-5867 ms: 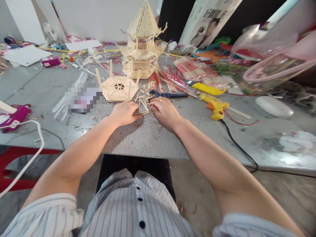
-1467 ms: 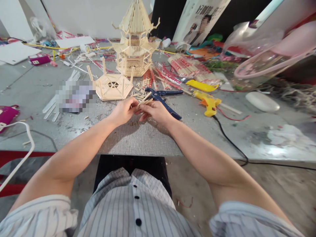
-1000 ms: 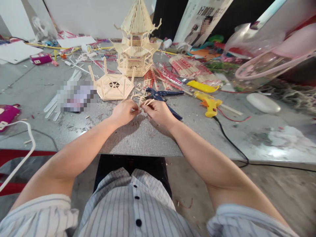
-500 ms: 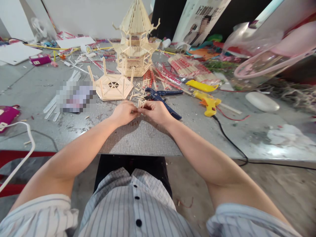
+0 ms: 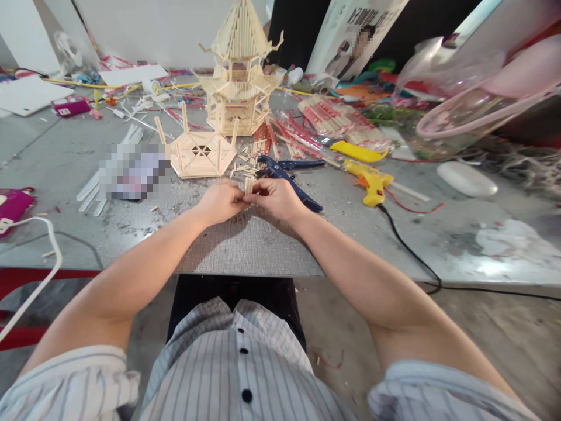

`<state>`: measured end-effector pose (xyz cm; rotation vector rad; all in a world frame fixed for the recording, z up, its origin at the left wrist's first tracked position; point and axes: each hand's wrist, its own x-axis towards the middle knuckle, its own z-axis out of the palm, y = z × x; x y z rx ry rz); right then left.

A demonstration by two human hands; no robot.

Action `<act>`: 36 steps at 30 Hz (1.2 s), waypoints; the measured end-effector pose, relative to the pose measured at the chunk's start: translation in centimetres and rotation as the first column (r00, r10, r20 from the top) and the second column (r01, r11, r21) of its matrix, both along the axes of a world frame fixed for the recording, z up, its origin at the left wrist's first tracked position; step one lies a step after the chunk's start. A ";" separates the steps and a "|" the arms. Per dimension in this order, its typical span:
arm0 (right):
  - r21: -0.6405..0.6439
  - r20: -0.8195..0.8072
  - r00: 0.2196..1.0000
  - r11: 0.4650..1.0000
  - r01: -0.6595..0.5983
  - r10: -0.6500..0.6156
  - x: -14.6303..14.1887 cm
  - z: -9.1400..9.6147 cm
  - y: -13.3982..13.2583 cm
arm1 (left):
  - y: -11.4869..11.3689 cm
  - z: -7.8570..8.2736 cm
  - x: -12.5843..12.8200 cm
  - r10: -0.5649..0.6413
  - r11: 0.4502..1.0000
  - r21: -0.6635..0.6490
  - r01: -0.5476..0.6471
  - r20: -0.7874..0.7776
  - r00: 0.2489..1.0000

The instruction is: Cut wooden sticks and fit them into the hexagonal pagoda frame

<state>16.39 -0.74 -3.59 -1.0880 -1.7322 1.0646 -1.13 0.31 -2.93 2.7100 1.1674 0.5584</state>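
Observation:
My left hand (image 5: 222,200) and my right hand (image 5: 277,197) meet over the table, fingers closed on a small bundle of short wooden sticks (image 5: 249,185) that stands up between them. The fingertips partly hide the lower ends. Just beyond lies a loose heap of cut stick pieces (image 5: 246,171). Beside my right hand rests a blue-handled cutter (image 5: 289,175). Behind my left hand is a hexagonal wooden-stick base (image 5: 202,153) with upright posts, and farther back stands a tiered stick pagoda (image 5: 240,76).
To the right lie a yellow glue gun (image 5: 372,186) with a black cord, a yellow utility knife (image 5: 359,151), a white oval object (image 5: 467,179) and packs of sticks (image 5: 324,117). A blurred-out flat object (image 5: 137,174) and translucent strips (image 5: 92,186) lie left. Clutter lines the back.
The short sticks between my fingers now stand closer together and more upright. Both hands have stayed in nearly the same place.

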 end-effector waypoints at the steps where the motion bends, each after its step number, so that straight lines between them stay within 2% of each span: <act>1: -0.025 -0.019 1.000 1.000 -0.011 0.010 0.0 0.0 0.0 | 0.0 -0.1 0.0 -0.006 1.000 -0.009 0.006 0.013 1.000; 6: -0.095 -0.057 0.997 0.994 -0.049 0.044 -0.1 -0.2 -0.1 | 0.3 -0.3 -0.1 -0.036 0.998 -0.040 0.039 0.073 0.997; 10: 0.028 -0.009 1.000 1.000 -0.005 0.005 0.0 -0.5 0.1 | 0.3 -0.2 0.0 -0.015 0.999 -0.031 0.016 0.057 0.998; 14: 0.118 -0.056 0.998 0.993 -0.010 0.017 0.0 -0.7 0.3 | 0.2 0.1 0.1 0.009 1.000 -0.023 -0.008 0.027 1.000; 20: 0.070 -0.098 0.994 0.997 -0.033 0.040 -0.2 -0.7 0.1 | -0.1 0.3 0.2 0.029 0.998 -0.055 -0.027 0.036 0.999; 24: 0.044 -0.136 0.988 0.996 -0.071 0.077 -0.3 -0.6 0.0 | 0.1 0.1 0.2 0.004 0.994 -0.113 0.003 0.056 0.998; 36: 0.024 -0.089 0.992 0.996 -0.089 0.090 -0.2 -0.5 0.0 | 0.3 -0.1 0.3 0.013 0.987 -0.159 -0.002 0.068 0.998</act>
